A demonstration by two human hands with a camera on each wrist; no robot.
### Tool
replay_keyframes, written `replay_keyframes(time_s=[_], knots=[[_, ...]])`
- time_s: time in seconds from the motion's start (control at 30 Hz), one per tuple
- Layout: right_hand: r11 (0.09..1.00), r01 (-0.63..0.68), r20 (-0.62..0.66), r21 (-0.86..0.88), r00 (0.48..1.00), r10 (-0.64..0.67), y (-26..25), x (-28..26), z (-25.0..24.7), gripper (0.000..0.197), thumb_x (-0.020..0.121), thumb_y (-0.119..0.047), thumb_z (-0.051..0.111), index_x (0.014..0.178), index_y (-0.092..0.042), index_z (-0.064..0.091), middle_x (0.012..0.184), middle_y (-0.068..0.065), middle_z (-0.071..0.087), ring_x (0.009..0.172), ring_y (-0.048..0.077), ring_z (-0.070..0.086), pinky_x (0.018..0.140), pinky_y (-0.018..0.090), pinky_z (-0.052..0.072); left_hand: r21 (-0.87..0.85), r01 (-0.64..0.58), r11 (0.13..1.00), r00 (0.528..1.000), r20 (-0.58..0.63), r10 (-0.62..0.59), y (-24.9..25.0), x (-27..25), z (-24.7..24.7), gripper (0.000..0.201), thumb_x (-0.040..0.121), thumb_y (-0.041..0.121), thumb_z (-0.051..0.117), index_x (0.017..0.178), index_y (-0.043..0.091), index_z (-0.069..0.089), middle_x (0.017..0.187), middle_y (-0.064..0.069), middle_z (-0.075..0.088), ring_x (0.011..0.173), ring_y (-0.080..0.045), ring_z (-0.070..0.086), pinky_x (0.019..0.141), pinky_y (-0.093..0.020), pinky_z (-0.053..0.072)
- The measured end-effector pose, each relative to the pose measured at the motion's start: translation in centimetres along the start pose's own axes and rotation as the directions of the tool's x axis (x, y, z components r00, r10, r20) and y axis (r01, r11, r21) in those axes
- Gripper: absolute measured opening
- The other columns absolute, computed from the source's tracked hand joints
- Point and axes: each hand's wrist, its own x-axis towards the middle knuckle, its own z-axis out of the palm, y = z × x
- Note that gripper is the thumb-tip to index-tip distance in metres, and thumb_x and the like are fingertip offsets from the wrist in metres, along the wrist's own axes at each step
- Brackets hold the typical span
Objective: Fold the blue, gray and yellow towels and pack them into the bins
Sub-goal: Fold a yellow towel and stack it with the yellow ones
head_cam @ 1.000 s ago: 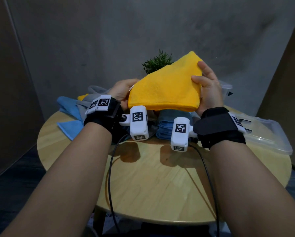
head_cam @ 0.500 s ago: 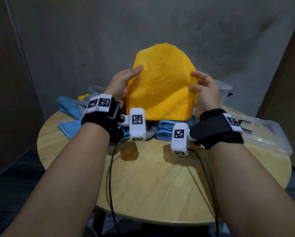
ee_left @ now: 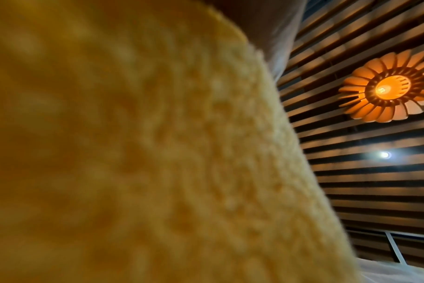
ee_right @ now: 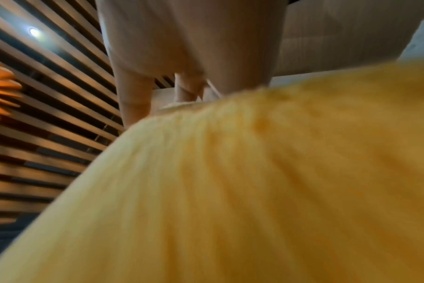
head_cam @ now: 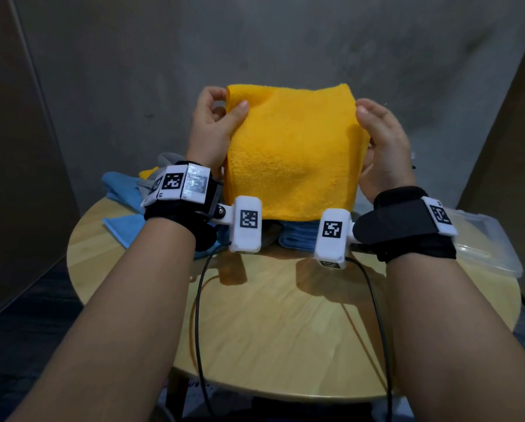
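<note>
Head view: bright yellow fleecy towel (head_cam: pixel 291 153) held upright above round pale wooden table (head_cam: pixel 270 324), now squared up as a rectangle; a second ago slanted to a point. Left hand (head_cam: pixel 212 129) pinching top left corner, thumb in front; right hand (head_cam: pixel 383 147) gripping right edge, thumb at top corner, fingers behind and hidden. Judged ready for another fold. Beneath, folded blue towels (head_cam: pixel 297 237); loose blue cloth (head_cam: pixel 124 205) left; clear plastic bin (head_cam: pixel 492 248) right.

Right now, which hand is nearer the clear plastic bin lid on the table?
Right. The right hand holds the yellow towel up just left of the lid; the left hand grips the towel's far side.
</note>
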Motion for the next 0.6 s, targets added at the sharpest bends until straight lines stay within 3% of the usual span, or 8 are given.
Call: replay_keyframes(time_s=[0.1,0.17,0.27,0.33,0.4,0.47,0.53,0.6], knots=[[0.968,-0.176,0.116,-0.178,0.973,0.199,0.0,-0.2,-0.3,0.045,0.092,-0.025,0.061,0.134,-0.021,0.044,0.118,-0.001,0.057,0.104,0.016,0.06,0.08,0.034,0.055,0.056,0.026,0.998,0.999,0.036,-0.028,-0.2,0.2,-0.4,0.019,0.087,0.011,0.065,0.086,0.023,0.049,0.087,0.001,0.057,0.081,-0.015,0.055,0.075,-0.032,0.049],[0.936,-0.244,0.13,-0.255,0.95,0.283,0.3,-0.3,-0.3,0.054,0.092,-0.015,0.06,0.141,-0.02,0.037,0.116,0.001,0.056,0.1,0.018,0.061,0.076,0.035,0.055,0.077,0.059,0.995,0.996,0.06,-0.064,-0.5,0.4,-0.7,0.028,0.083,0.001,0.065,0.087,0.023,0.047,0.085,0.001,0.057,0.076,-0.012,0.056,0.07,-0.026,0.049],[0.934,-0.201,0.048,-0.297,0.973,0.225,0.8,-0.4,-0.4,0.06,0.085,0.006,0.057,0.134,-0.024,0.042,0.123,0.008,0.054,0.106,0.028,0.058,0.085,0.048,0.054,0.063,0.159,0.985,0.981,0.107,-0.165,-0.9,0.3,-1.1,0.047,0.077,-0.009,0.065,0.108,0.02,0.046,0.089,-0.005,0.06,0.084,-0.02,0.061,0.075,-0.035,0.051],[0.95,-0.136,0.052,-0.28,0.986,0.156,0.9,-0.4,-0.5,0.065,0.081,0.016,0.053,0.128,-0.029,0.045,0.121,0.006,0.053,0.106,0.028,0.056,0.085,0.046,0.054,0.081,0.22,0.972,0.964,0.138,-0.229,-1.0,0.2,-1.3,0.061,0.075,-0.01,0.064,0.124,0.02,0.042,0.097,-0.007,0.061,0.094,-0.026,0.061,0.081,-0.041,0.051],[0.961,-0.094,0.101,-0.258,0.987,0.123,0.9,-0.6,-0.4,0.069,0.078,0.02,0.049,0.124,-0.032,0.048,0.123,0.006,0.052,0.104,0.025,0.056,0.082,0.041,0.055,0.103,0.242,0.965,0.95,0.175,-0.257,-0.9,0.1,-1.1,0.065,0.074,-0.009,0.063,0.13,0.015,0.043,0.101,-0.005,0.06,0.095,-0.023,0.06,0.081,-0.039,0.052],[0.959,-0.058,0.152,-0.279,0.983,0.104,0.9,-0.7,-0.3,0.069,0.077,0.02,0.047,0.118,-0.034,0.053,0.127,0.008,0.051,0.107,0.026,0.055,0.084,0.041,0.054,0.097,0.228,0.969,0.946,0.212,-0.244,-0.7,0.0,-0.9,0.048,0.069,-0.004,0.063,0.114,0.012,0.057,0.097,-0.004,0.062,0.088,-0.019,0.062,0.077,-0.035,0.053],[0.958,-0.028,0.18,-0.285,0.98,0.082,0.9,-0.8,-0.2,0.063,0.076,0.019,0.046,0.112,-0.032,0.058,0.122,0.008,0.054,0.107,0.026,0.054,0.084,0.042,0.052,0.069,0.2,0.977,0.954,0.214,-0.21,-0.6,-0.1,-0.8,0.026,0.075,-0.005,0.06,0.094,0.013,0.062,0.085,0.0,0.066,0.077,-0.014,0.063,0.07,-0.031,0.054],[0.969,-0.001,0.205,-0.249,0.977,0.054,0.8,-0.8,-0.2,0.053,0.08,0.015,0.048,0.109,-0.028,0.059,0.113,0.004,0.057,0.103,0.024,0.055,0.082,0.041,0.051,0.065,0.166,0.984,0.962,0.208,-0.176,-0.7,-0.1,-1.0,0.021,0.085,-0.003,0.056,0.092,0.016,0.062,0.085,0.001,0.067,0.077,-0.012,0.064,0.07,-0.029,0.054]])
